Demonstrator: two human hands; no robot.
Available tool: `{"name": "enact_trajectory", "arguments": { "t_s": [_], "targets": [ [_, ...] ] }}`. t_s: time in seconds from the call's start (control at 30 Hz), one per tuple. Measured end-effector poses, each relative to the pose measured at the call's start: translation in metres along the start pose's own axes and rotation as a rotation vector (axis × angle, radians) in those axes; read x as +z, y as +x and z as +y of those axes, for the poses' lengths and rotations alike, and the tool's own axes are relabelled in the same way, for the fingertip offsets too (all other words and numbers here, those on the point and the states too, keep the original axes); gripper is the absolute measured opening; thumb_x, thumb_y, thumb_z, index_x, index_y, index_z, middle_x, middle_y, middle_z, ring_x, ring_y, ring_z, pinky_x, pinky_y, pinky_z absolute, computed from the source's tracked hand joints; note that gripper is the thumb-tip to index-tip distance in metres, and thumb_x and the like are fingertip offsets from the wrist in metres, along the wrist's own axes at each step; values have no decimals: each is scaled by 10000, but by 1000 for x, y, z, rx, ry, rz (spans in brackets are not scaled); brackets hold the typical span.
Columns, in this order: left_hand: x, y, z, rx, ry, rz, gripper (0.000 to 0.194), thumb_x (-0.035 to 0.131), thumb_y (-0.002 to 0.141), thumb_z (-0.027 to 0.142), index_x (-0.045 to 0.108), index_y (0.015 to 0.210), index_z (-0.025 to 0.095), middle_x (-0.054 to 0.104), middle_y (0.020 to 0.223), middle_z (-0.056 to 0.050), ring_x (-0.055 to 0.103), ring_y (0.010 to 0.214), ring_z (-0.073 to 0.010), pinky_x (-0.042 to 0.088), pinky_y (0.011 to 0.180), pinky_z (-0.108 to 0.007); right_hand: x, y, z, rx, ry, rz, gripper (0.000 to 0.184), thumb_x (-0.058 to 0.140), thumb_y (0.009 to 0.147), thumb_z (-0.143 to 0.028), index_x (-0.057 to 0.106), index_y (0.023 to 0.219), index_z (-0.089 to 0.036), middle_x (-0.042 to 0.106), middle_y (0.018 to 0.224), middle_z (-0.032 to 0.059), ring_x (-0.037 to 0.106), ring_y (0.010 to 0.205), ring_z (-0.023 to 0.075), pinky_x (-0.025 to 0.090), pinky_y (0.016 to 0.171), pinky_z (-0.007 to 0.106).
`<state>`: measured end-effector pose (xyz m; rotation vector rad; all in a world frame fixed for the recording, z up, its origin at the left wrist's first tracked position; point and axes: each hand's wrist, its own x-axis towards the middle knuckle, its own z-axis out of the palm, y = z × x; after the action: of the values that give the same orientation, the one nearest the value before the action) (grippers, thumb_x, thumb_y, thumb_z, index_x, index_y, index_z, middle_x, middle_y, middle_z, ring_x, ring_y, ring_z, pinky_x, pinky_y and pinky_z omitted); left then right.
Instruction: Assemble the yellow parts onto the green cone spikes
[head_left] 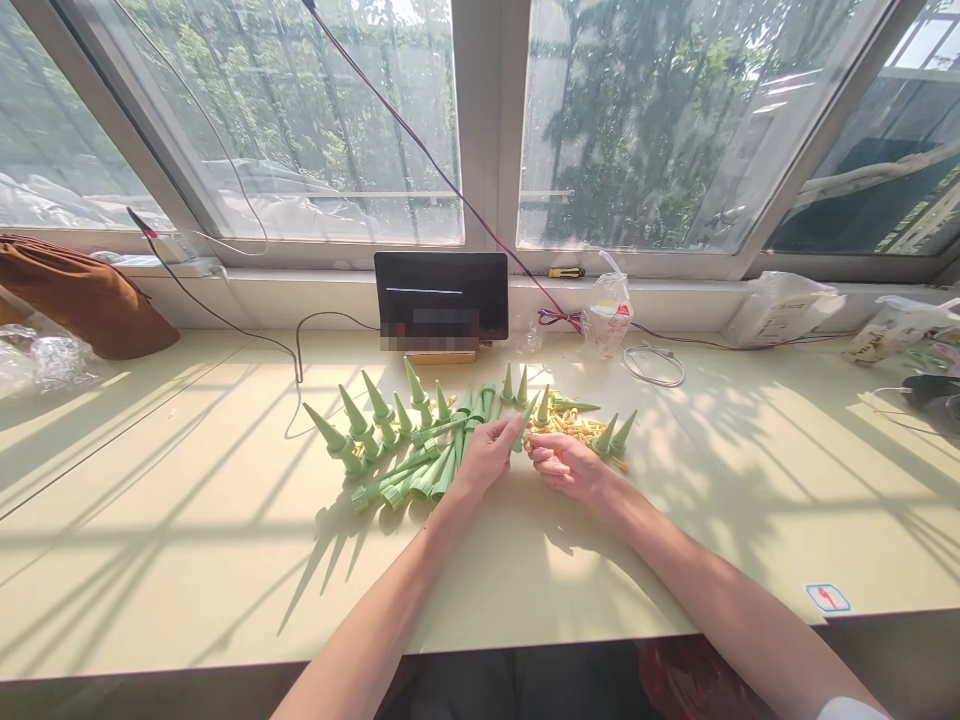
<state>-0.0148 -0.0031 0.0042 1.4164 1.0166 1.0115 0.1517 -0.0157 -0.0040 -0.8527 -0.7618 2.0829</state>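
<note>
Bare forearms stretch across a sunlit tabletop of green cones

Forearms (420, 570) come in from the bottom edge, over dark clothing (525, 685) and the front of the pale tabletop (187, 590). At the back, a clear plastic bag (608, 315) holds a white container with a red mark; its contents cannot be made out. A second plastic bag (784, 308), toward the right, has a pale, boxy shape, and a third bag (900, 328) lies near the right edge with dark print on it. A brown cloth bag (82, 295) leans at the far left, beside crumpled clear plastic (60, 362).

The left hand (486, 458) is closed on a green cone (524, 424), gripping it low with the tip tilted up to the right. The right hand (564, 464) is just beside it, fingers curled and tips drawn together on what seems a small yellow piece (528, 440).

The held cone is matte green and narrows to a sharp point. To its left, upright green cones (379, 400) stand in loose rows, while long hollow cones (427, 475) lie heaped, several wide ends facing the camera. Behind the right hand, yellow pieces (574, 425) form a pile, with more green cones around it. Farther back, a dark screen (442, 290) sits on a small brown stand (442, 357).
</note>
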Motion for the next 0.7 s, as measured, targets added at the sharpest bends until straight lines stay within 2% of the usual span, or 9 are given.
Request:
{"name": "enact_trajectory", "arguments": {
  "t_s": [0.1,0.2,0.33,0.43,0.5,0.7],
  "targets": [
    [1,0,2,-21,-21,-13,495,559,818,647,607,737,161,390,564,48,278,393,-38,212,399,-219,0,0,0,-31,-49,-5,311,770,725,-335,509,693,-169,354,557,-91,209,395,9,150,345,163],
    [2,0,2,-42,-46,2,489,582,804,644,550,698,168,354,551,58,273,390,-35,209,398,-212,2,1,2,-151,-228,-3,361,736,769,-441,513,671,-175,367,536,-78,305,381,31,194,345,180],
    [3,1,1,-89,-98,44,475,592,808,613,536,678,160,431,576,39,258,388,-23,203,398,-206,7,2,6,-394,-629,153,403,588,868,-553,585,727,-176,456,516,-44,413,365,84,299,356,228],
    [2,1,0,-138,-157,86,412,598,817,553,602,738,149,467,583,34,225,380,-16,199,397,-204,10,-1,8,-583,-853,262,345,542,909,-516,621,853,-185,567,639,-11,493,442,102,414,444,250],
    [2,1,1,-159,-202,98,369,592,825,507,619,757,145,466,566,35,213,377,-18,204,397,-204,11,-3,8,-667,-938,285,288,545,917,-470,625,929,-194,620,725,12,537,509,118,459,512,267],
    [3,0,4,-163,-256,96,323,569,834,452,603,733,148,436,532,45,216,378,-28,223,396,-204,8,-5,8,-766,-1112,272,190,577,907,-396,632,913,-214,649,780,47,568,642,169,461,612,307]
  ]
}}
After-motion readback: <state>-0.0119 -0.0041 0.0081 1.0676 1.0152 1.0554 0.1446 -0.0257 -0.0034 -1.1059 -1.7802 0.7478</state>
